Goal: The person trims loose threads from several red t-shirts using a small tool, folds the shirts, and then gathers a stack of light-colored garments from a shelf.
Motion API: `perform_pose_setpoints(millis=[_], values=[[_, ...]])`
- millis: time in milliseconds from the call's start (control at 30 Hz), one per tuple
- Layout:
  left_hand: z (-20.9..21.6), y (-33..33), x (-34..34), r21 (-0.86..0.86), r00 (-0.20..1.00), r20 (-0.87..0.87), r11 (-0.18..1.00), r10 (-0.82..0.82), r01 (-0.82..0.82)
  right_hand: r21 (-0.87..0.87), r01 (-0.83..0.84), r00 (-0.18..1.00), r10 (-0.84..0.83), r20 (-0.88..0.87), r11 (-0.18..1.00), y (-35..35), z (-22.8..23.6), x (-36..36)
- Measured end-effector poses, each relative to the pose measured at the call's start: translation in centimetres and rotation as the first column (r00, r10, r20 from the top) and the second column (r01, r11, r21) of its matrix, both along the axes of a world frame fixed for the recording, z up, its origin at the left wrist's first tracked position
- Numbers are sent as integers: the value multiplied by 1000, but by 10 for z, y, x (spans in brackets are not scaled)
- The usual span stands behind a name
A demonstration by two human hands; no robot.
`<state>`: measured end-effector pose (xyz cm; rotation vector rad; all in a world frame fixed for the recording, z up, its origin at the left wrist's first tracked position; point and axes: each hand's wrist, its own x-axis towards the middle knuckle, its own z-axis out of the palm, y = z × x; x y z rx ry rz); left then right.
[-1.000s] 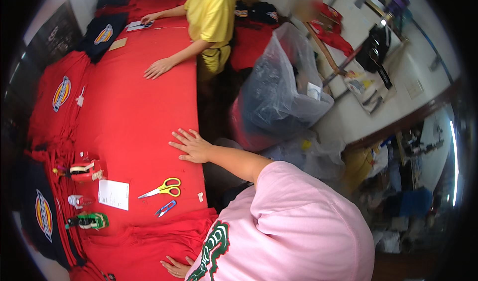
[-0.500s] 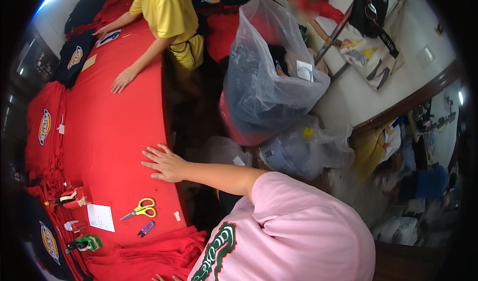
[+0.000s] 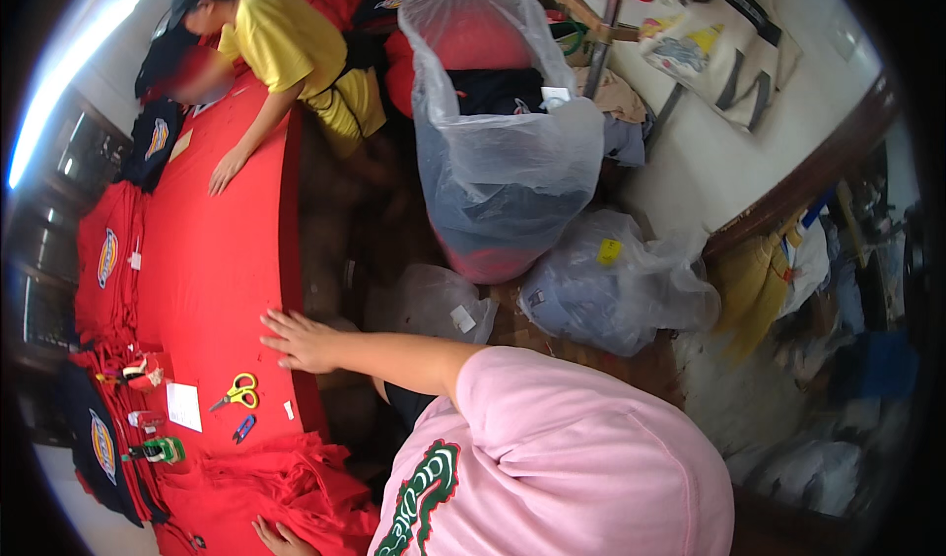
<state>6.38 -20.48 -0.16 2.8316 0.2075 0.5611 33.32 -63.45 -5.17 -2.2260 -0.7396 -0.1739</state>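
My right hand point(image 3: 304, 342) lies on the near edge of the red-covered table point(image 3: 212, 280), fingers spread, holding nothing. Lower down, my left hand point(image 3: 283, 538) shows only in part, its fingers stretched out at the heaped red cloth point(image 3: 266, 477). Between the hands on the table are yellow-handled scissors point(image 3: 239, 391), small blue thread snips point(image 3: 244, 428) and a white scrap point(image 3: 289, 410). A sheet of white paper point(image 3: 184, 407) lies beside the scissors, with a green tape dispenser point(image 3: 158, 451) and a red tape dispenser point(image 3: 141, 373) farther left.
A person in yellow point(image 3: 286, 38) leans over the table's far end, one hand on it. Folded red shirts point(image 3: 108, 260) and dark shirts point(image 3: 99, 448) line the left side. A large clear bag point(image 3: 503, 172) of clothes and another stuffed bag point(image 3: 611, 290) stand on the floor.
The view has swung, shifting the table leftward. More of my left hand shows on the red cloth. My right hand still rests on the table edge. The person in yellow has come further into view.
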Motion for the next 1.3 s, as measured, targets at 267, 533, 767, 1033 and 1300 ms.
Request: perform_pose_setpoints(millis=[267,533,767,1033,1300], values=[[-6,13,-6,92,1000,3,996,-3,2,-98,211,700,-220,-680,973,-117,-95,-138],[-7,15,-9,73,998,46,997,-35,32,-138,137,599,-193,-777,981,-145,-115,-151],[28,-37,-22,150,996,93,988,10,-24,-29,345,625,-252,-739,938,-154,-132,-153],[19,-45,-15,107,996,93,994,1,-11,107,992,18,-782,-622,-63,-306,-203,-172],[-5,10,-9,76,999,36,997,-35,32,420,886,-201,-979,-34,-197,-469,-39,-181]])
